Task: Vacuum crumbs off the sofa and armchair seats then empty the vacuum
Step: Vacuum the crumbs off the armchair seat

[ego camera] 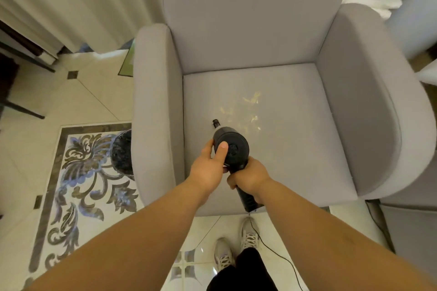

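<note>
A grey armchair point(354, 106) fills the middle of the view, its seat cushion point(295, 149) facing me. Pale yellow crumbs point(246, 111) lie scattered on the seat's centre. A black handheld vacuum point(234, 149) hangs over the seat's front left, its narrow nozzle pointing at the cushion just left of the crumbs. My right hand point(250, 176) grips the vacuum's handle from below. My left hand point(208, 165) holds the round motor body, thumb pressed on its rear face.
A thin black cord point(276, 253) trails from the handle across the glossy tiled floor point(94, 97) past my shoes point(248, 236). A dark round table point(121, 151) stands beside the left armrest. Curtains point(71, 2) hang at back left; another grey seat point(409, 231) is at right.
</note>
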